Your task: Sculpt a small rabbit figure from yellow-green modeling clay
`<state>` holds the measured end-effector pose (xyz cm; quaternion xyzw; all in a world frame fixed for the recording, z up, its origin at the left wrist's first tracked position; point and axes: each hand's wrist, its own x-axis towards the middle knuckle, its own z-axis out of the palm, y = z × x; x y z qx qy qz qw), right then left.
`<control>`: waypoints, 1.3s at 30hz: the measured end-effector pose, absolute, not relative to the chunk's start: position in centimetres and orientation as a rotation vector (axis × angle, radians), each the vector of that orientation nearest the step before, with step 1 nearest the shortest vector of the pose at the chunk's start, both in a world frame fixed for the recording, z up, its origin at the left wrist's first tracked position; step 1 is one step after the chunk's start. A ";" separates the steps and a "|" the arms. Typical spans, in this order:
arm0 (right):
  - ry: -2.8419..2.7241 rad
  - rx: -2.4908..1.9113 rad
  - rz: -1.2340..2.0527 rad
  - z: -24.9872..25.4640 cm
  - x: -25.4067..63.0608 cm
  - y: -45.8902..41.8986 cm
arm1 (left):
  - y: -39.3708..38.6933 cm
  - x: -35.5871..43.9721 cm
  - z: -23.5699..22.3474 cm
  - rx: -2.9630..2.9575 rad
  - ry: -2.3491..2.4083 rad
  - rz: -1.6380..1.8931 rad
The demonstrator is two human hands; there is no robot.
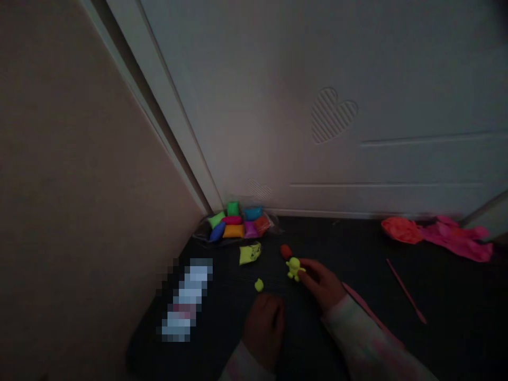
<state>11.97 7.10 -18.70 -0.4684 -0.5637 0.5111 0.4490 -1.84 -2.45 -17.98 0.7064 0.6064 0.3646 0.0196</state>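
Between the thumb and fingers of my right hand (321, 283) is a small yellow clay figure (294, 268) with a round head and stubby limbs. Just behind it lies a dark red lump (286, 251). My left hand (264, 325) is closed on the dark table, fingers curled; whether anything is inside them is hidden. A small yellow clay piece (259, 285) sits just beyond its knuckles. Farther back is a yellow clay packet (249, 254) with dark markings.
A clear bag of several coloured clay packets (234, 231) lies against the white door panel (278, 132). At left is a pixelated bright rectangle (186, 301). Pink modelling tools (405, 290) lie at right, one partly under my right sleeve. Crumpled orange and pink material (436, 235) lies behind.
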 end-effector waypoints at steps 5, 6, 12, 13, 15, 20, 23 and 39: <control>-1.576 -1.196 1.112 -18.1 12.1 7.0 | -2.3 -2.0 -17.7 2.198 1.831 1.118; -1.609 -1.201 1.082 -18.0 12.1 7.0 | -2.3 -2.0 -17.7 2.197 1.826 1.102; -1.774 -1.201 0.951 -18.2 12.3 6.9 | -2.3 -1.9 -17.4 2.204 1.823 1.059; -1.792 -1.203 0.935 -18.3 12.3 7.0 | -2.3 -1.9 -17.4 2.208 1.819 1.069; -1.819 -1.207 0.911 -18.5 12.5 7.1 | -2.2 -2.0 -17.5 2.218 1.817 1.090; -1.868 -1.191 0.908 -18.9 12.8 7.2 | -2.2 -2.2 -17.7 2.227 1.834 1.112; -1.865 -1.181 0.903 -19.1 12.9 7.2 | -2.2 -2.2 -17.7 2.220 1.835 1.111; -1.804 -1.121 1.041 -19.6 13.5 8.5 | -2.2 -2.4 -17.3 2.026 1.917 1.143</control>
